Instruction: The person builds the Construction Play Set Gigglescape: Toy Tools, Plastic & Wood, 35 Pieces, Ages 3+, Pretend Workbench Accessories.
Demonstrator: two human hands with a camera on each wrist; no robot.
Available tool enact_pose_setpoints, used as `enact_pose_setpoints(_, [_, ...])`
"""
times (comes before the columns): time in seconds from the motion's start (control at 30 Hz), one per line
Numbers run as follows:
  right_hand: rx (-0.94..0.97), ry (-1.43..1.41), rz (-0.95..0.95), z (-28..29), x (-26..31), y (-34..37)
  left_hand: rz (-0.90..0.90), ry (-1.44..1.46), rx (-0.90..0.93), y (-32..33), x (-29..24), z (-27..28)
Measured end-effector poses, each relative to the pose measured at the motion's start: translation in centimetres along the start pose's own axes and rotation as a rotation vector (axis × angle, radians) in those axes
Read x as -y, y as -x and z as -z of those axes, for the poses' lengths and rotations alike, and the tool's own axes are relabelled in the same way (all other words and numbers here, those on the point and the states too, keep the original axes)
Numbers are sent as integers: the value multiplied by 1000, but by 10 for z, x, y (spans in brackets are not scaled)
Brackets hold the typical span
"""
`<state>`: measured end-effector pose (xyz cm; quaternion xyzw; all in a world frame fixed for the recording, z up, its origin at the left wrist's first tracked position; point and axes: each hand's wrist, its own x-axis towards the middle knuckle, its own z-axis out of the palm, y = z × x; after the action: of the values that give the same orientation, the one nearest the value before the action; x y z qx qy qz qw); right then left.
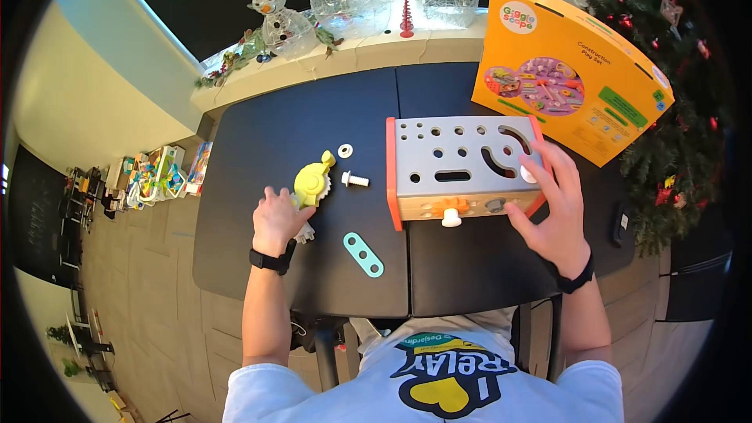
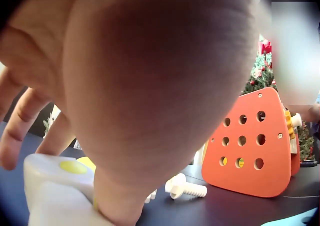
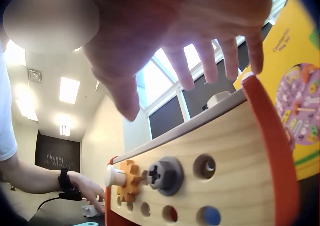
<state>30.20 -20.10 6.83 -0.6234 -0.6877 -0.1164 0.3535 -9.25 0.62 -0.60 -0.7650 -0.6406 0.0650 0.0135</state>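
My left hand (image 1: 276, 218) is over a yellow-green toy piece (image 1: 312, 182) with a pale toothed wheel, its thumb down against the near part. In the left wrist view a white block with a yellow dot (image 2: 55, 173) sits between the thumb and the outstretched fingers. A white bolt (image 1: 356, 180) and a white nut (image 1: 345, 151) lie to the right. My right hand (image 1: 558, 207) spreads over the right end of the toy workbench (image 1: 439, 141), fingers straight, near a white disc on its grey top. On the wooden front sit an orange gear (image 3: 131, 180) with a white peg and a grey bolt (image 3: 167, 176).
A turquoise three-hole strip (image 1: 363, 255) lies near the black table's (image 1: 235, 266) front edge. The yellow play set box (image 1: 580, 63) stands behind the workbench, beside a decorated tree (image 1: 674, 125). A small black device (image 1: 621, 227) rests at the right edge.
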Motion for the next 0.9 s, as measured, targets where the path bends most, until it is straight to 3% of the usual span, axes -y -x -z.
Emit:
enact_pose_setpoints(0.17, [180, -19, -64, 0, -21, -2, 85, 83, 143, -15, 9, -10])
enact_pose_setpoints(0.3, [232, -6, -104, -10, -32, 5, 10, 109, -28, -23, 16, -16])
enact_pose_setpoints(0.4, [241, -32, -127, -11, -33, 7, 0, 267, -159, -20, 10, 11])
enact_pose_setpoints(0.5, [255, -59, -132, -13, -35, 5, -125, 500, -350, -19, -2, 47])
enact_pose_setpoints(0.6, [261, -64, -113, -14, -38, 1, -144, 692, -363, -16, -29, 95])
enact_pose_setpoints(0.7, [254, -67, -94, -15, -40, -2, -398, 988, -527, -29, -46, 105])
enact_pose_setpoints(0.83, [261, -62, -93, -14, -39, -5, -742, 1268, -485, -41, -82, 112])
enact_pose_setpoints(0.9, [262, -61, -88, -14, -41, -6, -789, 1398, -315, -47, -97, 114])
